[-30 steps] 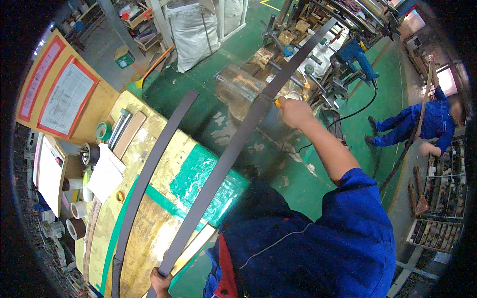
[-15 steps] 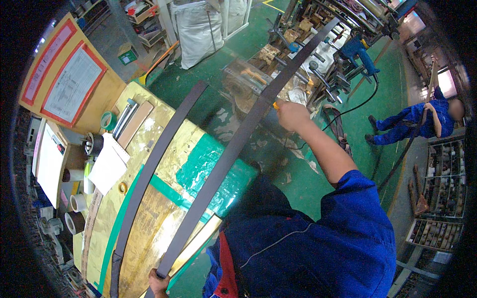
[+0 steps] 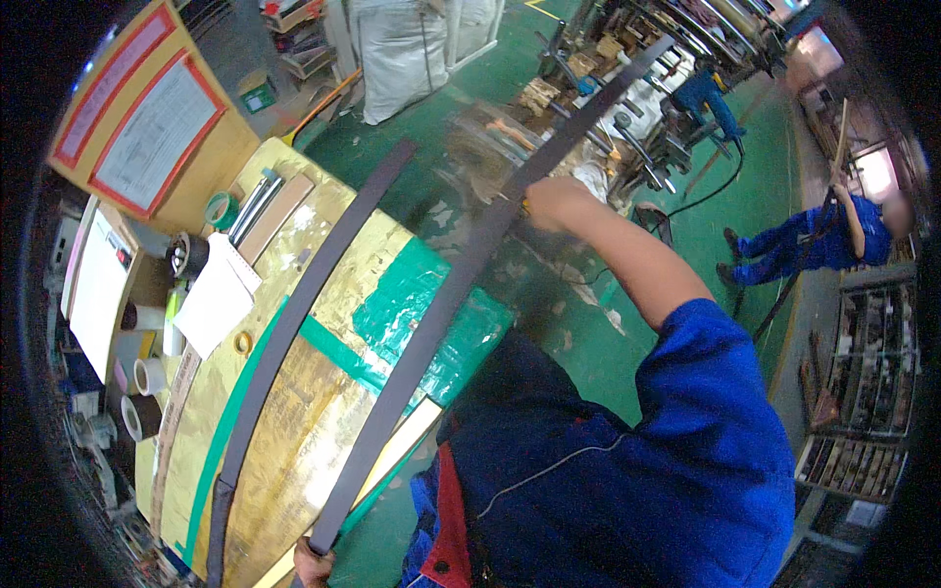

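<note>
Green workshop floor spreads beyond a yellow worktable, above which 1 long dark strip slants from the left hand clasping its near end up to the right hand clenched around its middle, beside a 2nd strip lying on the table.

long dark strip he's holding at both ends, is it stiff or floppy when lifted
The long dark strip probably flexes rather than flops: it keeps one smooth shallow curve between the left hand and right hand. Its length likely makes it awkward, apt to swing. Weight is hard to judge.
</note>
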Tool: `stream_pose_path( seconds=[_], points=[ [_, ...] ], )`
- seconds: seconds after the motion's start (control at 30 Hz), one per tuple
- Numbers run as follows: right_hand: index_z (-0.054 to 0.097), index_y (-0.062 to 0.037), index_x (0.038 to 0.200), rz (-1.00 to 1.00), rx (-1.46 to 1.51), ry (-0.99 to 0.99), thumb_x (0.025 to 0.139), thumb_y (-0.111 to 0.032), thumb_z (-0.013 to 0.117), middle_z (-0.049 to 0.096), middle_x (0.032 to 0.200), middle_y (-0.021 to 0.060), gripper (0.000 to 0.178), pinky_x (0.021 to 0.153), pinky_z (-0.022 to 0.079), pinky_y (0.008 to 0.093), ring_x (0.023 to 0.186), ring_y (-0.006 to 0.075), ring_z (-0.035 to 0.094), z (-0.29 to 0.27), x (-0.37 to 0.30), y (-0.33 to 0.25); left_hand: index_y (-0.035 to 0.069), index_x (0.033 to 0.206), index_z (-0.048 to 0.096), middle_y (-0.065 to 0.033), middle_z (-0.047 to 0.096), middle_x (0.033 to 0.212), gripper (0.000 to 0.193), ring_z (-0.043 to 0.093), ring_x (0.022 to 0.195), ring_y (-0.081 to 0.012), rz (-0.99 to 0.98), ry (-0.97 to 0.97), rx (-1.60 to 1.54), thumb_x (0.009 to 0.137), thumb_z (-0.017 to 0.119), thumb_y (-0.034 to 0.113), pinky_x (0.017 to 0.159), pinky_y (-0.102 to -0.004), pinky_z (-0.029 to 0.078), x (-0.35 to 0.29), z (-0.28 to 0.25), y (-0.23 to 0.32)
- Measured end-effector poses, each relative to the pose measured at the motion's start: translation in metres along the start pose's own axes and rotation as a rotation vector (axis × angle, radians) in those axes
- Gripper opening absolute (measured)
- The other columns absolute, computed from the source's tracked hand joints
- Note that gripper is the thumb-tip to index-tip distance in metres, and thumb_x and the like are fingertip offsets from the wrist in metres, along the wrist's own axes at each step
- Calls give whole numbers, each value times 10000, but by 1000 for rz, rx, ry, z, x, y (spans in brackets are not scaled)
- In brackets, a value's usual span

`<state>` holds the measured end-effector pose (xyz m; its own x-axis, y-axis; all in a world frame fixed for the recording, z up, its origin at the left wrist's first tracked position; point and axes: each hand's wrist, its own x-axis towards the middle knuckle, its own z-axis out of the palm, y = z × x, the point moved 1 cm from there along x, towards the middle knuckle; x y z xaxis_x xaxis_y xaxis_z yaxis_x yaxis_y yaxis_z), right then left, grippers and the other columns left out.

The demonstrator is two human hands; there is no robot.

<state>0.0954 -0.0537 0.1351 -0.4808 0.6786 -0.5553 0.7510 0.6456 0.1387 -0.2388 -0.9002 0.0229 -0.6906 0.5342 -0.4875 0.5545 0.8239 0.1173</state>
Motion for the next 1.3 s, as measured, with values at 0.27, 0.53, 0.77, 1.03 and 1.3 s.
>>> stream_pose_path(
  seconds=[0.27, 0.53, 0.77, 1.03, 1.3],
  points=[
    [550, -54, 1147, 83, 327, 325, 944, -262, 576, 728, 972, 242, 292, 759, 554, 573, 854, 447, 712, 93, -26, -27, 38, 938, 579, -236, 647, 874, 417, 643, 860, -463, -24, 84, 30, 605, 788, 175, 757, -512, 535, -13, -14, -32],
    [543, -64, 1091, 43, 576, 632, 947, -295, 591, 697, 882, 200, 276, 740, 537, 578, 822, 439, 694, 203, 4, -50, 67, 1016, 601, -214, 671, 992, 314, 632, 969, -474, -207, 114, 193, 714, 688, 77, 812, -534, 514, 36, -59, -46],
    [577, -67, 1168, 253, 456, 172, 927, -289, 631, 714, 919, 218, 332, 747, 546, 539, 876, 412, 698, 336, -61, 9, 60, 1105, 604, -222, 705, 995, 467, 678, 965, -442, -337, -20, 325, 655, 679, -36, 809, -544, 515, 42, -95, -89],
    [682, -86, 1026, -182, 502, 596, 925, -338, 684, 710, 969, 164, 271, 736, 558, 514, 843, 388, 679, 270, -90, -91, 36, 1089, 585, -242, 625, 998, 376, 584, 957, -486, -159, 23, 158, 729, 561, -72, 834, -516, 483, 54, -95, -104],
    [580, -27, 1319, -530, 1428, 439, 1022, -212, 565, 605, 1341, 153, 351, 1045, 493, 428, 1211, 326, 613, 153, -63, -132, -25, 896, 736, -142, 721, 761, 216, 646, 722, -165, -32, 99, -81, 720, 619, -76, 665, -362, 517, 57, -120, -24]
  ],
)
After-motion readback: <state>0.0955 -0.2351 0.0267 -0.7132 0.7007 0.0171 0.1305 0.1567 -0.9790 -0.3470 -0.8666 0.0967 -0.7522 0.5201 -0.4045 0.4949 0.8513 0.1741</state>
